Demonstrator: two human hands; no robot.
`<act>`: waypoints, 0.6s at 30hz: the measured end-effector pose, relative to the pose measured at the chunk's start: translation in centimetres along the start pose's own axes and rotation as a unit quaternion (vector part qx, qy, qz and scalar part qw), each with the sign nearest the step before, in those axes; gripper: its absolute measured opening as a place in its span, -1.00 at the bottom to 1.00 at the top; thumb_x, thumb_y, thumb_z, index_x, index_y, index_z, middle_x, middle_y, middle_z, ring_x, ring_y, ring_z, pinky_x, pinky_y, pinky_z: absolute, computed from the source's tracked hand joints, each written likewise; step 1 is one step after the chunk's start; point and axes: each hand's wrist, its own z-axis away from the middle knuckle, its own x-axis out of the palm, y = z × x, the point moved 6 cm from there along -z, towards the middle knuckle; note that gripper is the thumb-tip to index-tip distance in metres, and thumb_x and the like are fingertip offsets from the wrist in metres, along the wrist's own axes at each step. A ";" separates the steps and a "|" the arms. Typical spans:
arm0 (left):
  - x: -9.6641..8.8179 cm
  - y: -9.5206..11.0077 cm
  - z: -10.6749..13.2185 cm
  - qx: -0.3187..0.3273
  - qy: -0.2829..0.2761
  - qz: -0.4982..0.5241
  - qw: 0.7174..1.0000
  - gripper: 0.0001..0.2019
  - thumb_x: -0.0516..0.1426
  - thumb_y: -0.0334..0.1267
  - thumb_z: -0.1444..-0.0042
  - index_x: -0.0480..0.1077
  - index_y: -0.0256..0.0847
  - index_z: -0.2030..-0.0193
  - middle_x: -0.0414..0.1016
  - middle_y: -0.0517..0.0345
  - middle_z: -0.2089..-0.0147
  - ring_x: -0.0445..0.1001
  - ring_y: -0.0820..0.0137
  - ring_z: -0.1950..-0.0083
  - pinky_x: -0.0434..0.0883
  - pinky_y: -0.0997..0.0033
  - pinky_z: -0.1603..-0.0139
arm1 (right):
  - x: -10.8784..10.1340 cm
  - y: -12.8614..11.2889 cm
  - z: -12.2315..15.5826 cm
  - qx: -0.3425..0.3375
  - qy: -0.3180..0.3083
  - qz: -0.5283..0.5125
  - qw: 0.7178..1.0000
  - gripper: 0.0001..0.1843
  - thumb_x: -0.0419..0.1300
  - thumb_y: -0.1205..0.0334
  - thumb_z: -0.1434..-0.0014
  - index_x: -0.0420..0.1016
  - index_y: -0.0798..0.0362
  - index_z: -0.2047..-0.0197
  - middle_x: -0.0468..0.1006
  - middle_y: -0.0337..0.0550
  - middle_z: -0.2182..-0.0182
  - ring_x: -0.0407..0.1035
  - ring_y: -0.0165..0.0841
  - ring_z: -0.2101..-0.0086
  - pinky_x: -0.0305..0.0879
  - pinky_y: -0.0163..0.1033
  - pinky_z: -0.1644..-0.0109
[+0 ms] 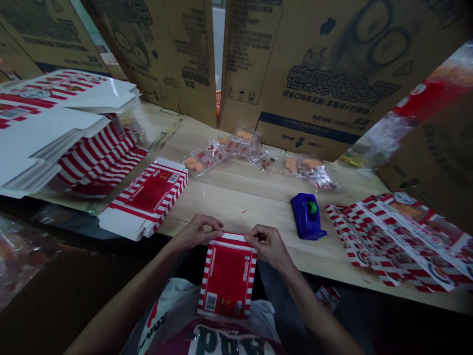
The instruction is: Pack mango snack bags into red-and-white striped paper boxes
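Facing upward, red striped box (229, 273), long axis toward shirt (218, 337)

Smooth cardbd. box (228, 271), wd.-look table (254, 190)

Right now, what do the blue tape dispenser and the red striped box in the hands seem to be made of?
Blue tape dispenser: probably smooth hard plastic, from its even colour and moulded form. Red striped box: likely thin printed cardboard, from its flat panel and straight edges; gloss is unclear.

- I read left hand (200, 231): fingers bent, pinch grip.
- I read right hand (271, 245): fingers curled, pinch grip.
- Left forearm (142, 286), right forearm (314, 305): bare, converging forward.
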 end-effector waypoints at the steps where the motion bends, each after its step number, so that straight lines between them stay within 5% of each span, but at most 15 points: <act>1: 0.1 0.1 -0.3 0.000 -0.013 -0.007 1.000 -0.81 0.25 -0.16 -0.01 0.58 -0.25 0.43 0.63 -0.03 0.24 0.58 0.24 0.15 0.41 0.36 0.12 | -0.1 0.1 -0.2 0.006 0.000 0.001 1.000 -0.77 0.25 0.15 -0.04 0.48 0.11 0.55 0.51 -0.19 0.58 0.34 -0.40 0.53 0.22 -0.35 0.46; 7: 0.2 1.3 -1.0 0.060 0.002 -0.068 0.996 -0.82 0.20 -0.24 -0.08 0.55 -0.25 0.47 0.62 -0.03 0.28 0.58 0.26 0.16 0.41 0.39 0.15 | -0.5 -0.5 0.1 -0.035 0.026 0.038 0.998 -0.72 0.21 0.16 -0.12 0.46 0.10 0.56 0.49 -0.21 0.59 0.33 -0.42 0.54 0.22 -0.35 0.45; 11: 0.6 1.3 0.7 0.102 0.023 -0.048 0.993 -0.85 0.20 -0.24 -0.12 0.56 -0.25 0.34 0.61 -0.05 0.24 0.54 0.25 0.06 0.41 0.34 0.05 | -0.3 -0.9 1.9 -0.118 0.035 0.014 0.992 -0.84 0.24 0.17 -0.16 0.56 0.08 0.35 0.59 -0.11 0.36 0.46 -0.32 0.33 0.35 -0.28 0.22; 18: 3.2 -0.7 2.0 0.020 0.138 0.065 0.988 -0.83 0.19 -0.18 -0.12 0.52 -0.23 0.36 0.58 0.01 0.27 0.53 0.28 0.19 0.41 0.35 0.12 | 0.8 1.9 3.5 -0.081 0.114 -0.031 0.990 -0.87 0.19 0.21 -0.20 0.55 0.01 0.33 0.60 -0.08 0.27 0.48 -0.26 0.21 0.38 -0.16 0.07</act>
